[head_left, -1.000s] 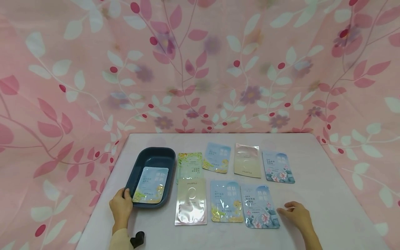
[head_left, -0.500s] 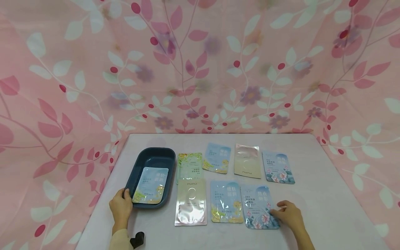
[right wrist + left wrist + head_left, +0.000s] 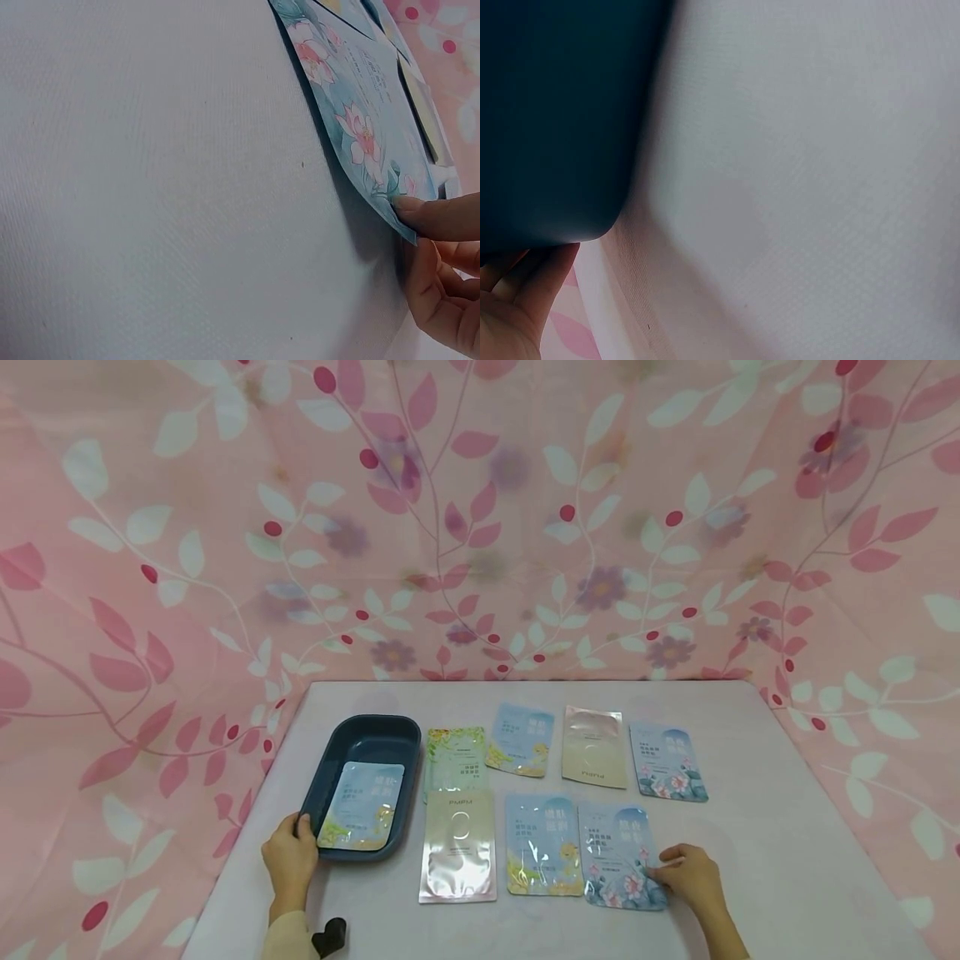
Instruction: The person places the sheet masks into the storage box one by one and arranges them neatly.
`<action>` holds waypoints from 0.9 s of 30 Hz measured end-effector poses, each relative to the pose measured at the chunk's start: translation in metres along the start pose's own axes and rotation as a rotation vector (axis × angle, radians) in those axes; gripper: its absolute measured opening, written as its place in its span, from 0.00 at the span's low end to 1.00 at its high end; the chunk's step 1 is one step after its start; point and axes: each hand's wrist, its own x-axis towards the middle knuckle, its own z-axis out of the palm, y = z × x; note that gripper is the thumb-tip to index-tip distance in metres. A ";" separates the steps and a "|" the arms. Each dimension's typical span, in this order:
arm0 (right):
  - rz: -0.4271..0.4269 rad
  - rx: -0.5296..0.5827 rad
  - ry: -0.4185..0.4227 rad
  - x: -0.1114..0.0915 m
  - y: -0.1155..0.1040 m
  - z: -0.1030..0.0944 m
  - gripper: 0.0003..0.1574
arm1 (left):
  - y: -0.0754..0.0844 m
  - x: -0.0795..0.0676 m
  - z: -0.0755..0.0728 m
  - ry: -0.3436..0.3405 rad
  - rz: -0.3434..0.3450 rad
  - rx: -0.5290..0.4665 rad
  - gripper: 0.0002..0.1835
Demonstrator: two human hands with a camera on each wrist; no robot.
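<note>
My left hand (image 3: 291, 858) grips the near left rim of a dark blue tray (image 3: 411, 793), thumb at the rim's edge. Inside the tray lies a light blue face mask packet (image 3: 362, 806) with yellow flowers. At the front right, my right hand (image 3: 692, 877) pinches the right edge of a blue face mask packet (image 3: 622, 864) with pink lotus flowers. In the right wrist view the thumb lies on top of the lotus packet (image 3: 364, 127), and its held corner is lifted off the cloth. The left wrist view shows the tray's side (image 3: 555, 120) close up, with fingertips against it.
Left of the lotus packet lie a yellow-flowered packet (image 3: 543, 845) and a silver-gold packet (image 3: 458, 847). Behind them are a green packet (image 3: 456, 758), another yellow-flowered packet (image 3: 521, 739), a gold packet (image 3: 593, 747) and another lotus packet (image 3: 668, 760). A black heart-shaped piece (image 3: 330, 936) is near the left sleeve.
My right hand has moved left from beside the lotus packet and taken hold of its right edge. The packet has shifted slightly left. My left hand and the tray stay put.
</note>
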 end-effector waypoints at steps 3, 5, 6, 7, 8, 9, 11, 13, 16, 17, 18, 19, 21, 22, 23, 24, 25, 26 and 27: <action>0.019 0.041 -0.013 0.001 0.003 0.000 0.18 | 0.000 0.000 0.000 0.005 0.007 0.002 0.16; 0.027 0.073 -0.021 0.002 0.005 -0.001 0.16 | -0.001 0.000 0.001 0.004 0.009 0.000 0.16; 0.031 0.093 -0.025 0.002 0.007 -0.002 0.15 | -0.001 0.000 0.001 0.003 0.010 0.000 0.16; 0.027 0.116 -0.030 0.002 0.008 -0.002 0.15 | -0.001 0.000 0.001 0.003 0.012 0.000 0.16; 0.023 0.139 -0.034 0.003 0.009 -0.003 0.14 | -0.001 0.000 0.001 0.004 0.014 -0.001 0.16; 0.021 0.164 -0.041 0.003 0.010 -0.004 0.13 | -0.002 0.000 0.001 0.007 0.017 -0.002 0.15; 0.017 0.203 -0.054 0.002 0.011 -0.006 0.13 | -0.002 0.000 0.001 0.011 0.020 -0.002 0.15; 0.016 0.232 -0.066 0.002 0.011 -0.008 0.13 | -0.002 0.001 0.001 0.015 0.022 -0.003 0.15; 0.029 0.241 -0.082 0.002 0.011 -0.011 0.13 | -0.002 0.001 0.001 0.016 0.023 -0.004 0.15; 0.032 0.240 -0.087 0.002 0.012 -0.012 0.14 | -0.002 0.001 0.001 0.015 0.022 -0.004 0.16; 0.038 0.239 -0.092 0.003 0.012 -0.013 0.13 | -0.002 0.001 0.001 0.014 0.022 -0.005 0.16; 0.043 0.237 -0.100 0.003 0.012 -0.014 0.13 | -0.002 0.001 0.001 0.012 0.021 -0.006 0.16; 0.046 0.237 -0.118 0.004 0.013 -0.015 0.13 | -0.001 0.001 0.001 0.011 0.021 -0.004 0.15; 0.048 0.239 -0.127 0.004 0.014 -0.016 0.13 | -0.001 0.001 0.001 0.011 0.021 -0.004 0.15; 0.055 0.243 -0.131 0.005 0.015 -0.016 0.12 | -0.001 0.001 0.001 0.011 0.020 -0.003 0.15; 0.055 0.244 -0.140 0.005 0.015 -0.016 0.12 | -0.001 0.001 0.000 0.013 0.021 -0.003 0.15; 0.050 0.244 -0.151 0.005 0.016 -0.017 0.12 | -0.001 0.001 0.000 0.016 0.023 -0.003 0.15; 0.047 0.241 -0.157 0.005 0.016 -0.017 0.12 | -0.001 0.000 0.000 0.018 0.025 -0.003 0.15; 0.042 0.238 -0.165 0.004 0.017 -0.017 0.12 | -0.001 0.000 0.000 0.020 0.026 -0.003 0.15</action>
